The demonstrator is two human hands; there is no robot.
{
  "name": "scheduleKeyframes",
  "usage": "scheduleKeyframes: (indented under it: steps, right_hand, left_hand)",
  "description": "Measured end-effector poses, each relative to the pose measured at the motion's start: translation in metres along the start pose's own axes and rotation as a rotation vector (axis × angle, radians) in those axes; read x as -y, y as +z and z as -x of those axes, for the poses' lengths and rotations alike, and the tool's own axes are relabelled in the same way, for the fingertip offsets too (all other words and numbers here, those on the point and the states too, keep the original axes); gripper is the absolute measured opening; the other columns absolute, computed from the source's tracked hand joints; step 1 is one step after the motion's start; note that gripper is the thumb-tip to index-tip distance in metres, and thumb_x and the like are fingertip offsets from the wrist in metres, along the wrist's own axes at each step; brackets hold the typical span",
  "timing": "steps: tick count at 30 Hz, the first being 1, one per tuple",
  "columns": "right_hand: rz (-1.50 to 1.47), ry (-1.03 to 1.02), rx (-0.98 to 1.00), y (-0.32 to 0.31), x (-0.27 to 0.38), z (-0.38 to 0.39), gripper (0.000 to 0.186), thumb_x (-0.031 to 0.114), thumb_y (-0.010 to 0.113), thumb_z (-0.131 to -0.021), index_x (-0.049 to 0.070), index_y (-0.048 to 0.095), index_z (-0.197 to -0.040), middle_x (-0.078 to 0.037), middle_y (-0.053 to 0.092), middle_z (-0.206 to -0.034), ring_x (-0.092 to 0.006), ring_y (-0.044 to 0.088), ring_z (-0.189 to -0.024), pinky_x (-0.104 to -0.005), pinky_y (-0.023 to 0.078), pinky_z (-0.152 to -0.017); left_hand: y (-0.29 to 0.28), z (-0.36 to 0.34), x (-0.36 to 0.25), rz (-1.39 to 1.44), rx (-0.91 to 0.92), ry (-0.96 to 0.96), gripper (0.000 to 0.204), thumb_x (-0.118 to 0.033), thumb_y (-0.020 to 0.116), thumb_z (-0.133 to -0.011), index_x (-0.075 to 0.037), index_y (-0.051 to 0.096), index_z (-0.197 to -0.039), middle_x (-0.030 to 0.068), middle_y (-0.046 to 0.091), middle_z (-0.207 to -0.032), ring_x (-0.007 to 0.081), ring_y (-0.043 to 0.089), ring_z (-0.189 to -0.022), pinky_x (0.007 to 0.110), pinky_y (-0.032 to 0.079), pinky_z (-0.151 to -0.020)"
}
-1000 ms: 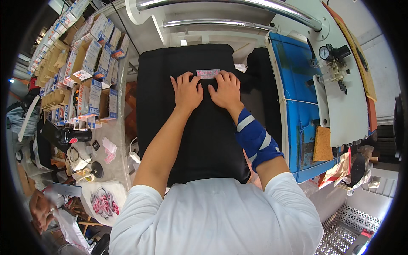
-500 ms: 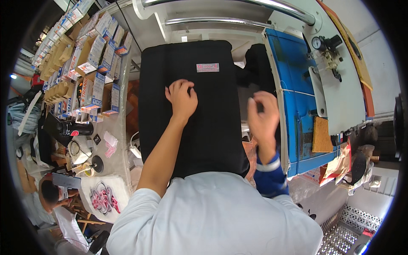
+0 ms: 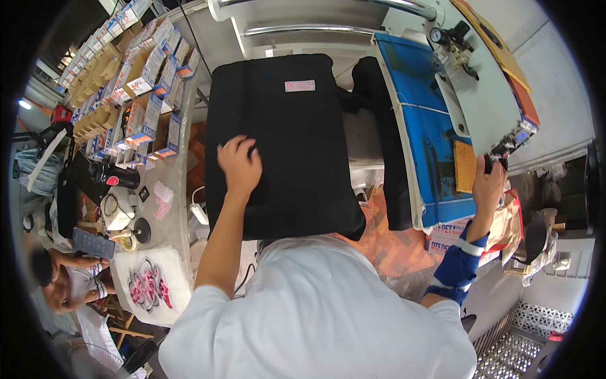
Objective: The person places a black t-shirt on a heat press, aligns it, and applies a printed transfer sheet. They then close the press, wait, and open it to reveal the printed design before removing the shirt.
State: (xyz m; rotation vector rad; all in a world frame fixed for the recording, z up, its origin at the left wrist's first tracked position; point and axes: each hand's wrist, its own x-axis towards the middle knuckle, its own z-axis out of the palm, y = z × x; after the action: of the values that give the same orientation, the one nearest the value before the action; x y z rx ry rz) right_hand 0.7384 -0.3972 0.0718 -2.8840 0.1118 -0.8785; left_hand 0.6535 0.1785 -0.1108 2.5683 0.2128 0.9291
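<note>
Black cloth (image 3: pixel 293 158): spread over the centre of the frame, its rounded upper edge near the top rail (image 3: pixel 315 30), its lower edge meeting the white shirt (image 3: pixel 315 303).
Side gap: between the cloth and the blue panel (image 3: pixel 420 142) at right of centre — a second black strip (image 3: pixel 394 158) and brick-red floor (image 3: pixel 391 237) show there.
Small printed patch (image 3: pixel 299 86): flat on the cloth, upper centre, well apart from both hands; its print is hard to make out.
Left hand (image 3: pixel 241 165): open, palm down, fingers lightly bent and spread, over the cloth left of centre; firm contact cannot be told.
Right hand (image 3: pixel 490 185): at right of centre, fingers curled at a small black fitting (image 3: pixel 495 162) — whether they grip it cannot be told.
Machine corner: the fitting is partly hidden by the fingers; the top rail is cut off by the frame's rim.
</note>
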Motion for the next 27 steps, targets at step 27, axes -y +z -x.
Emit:
scheduleKeyframes:
  steps: [27]
  right_hand:
    - [0.105,-0.040,0.020,0.012,-0.006,0.001,0.048,0.040,0.070,-0.099,-0.003,0.068,-0.119,-0.025,0.068,-0.124,-0.0458,0.053,-0.127,-0.0527,0.042,-0.111]
  left_hand:
    - [0.153,-0.110,-0.019,-0.153,0.100,-0.059,0.033,-0.017,0.060,-0.102,-0.007,0.075,-0.130,0.0089,0.065,-0.132,0.0327,0.056,-0.129,0.054,0.032,-0.125]
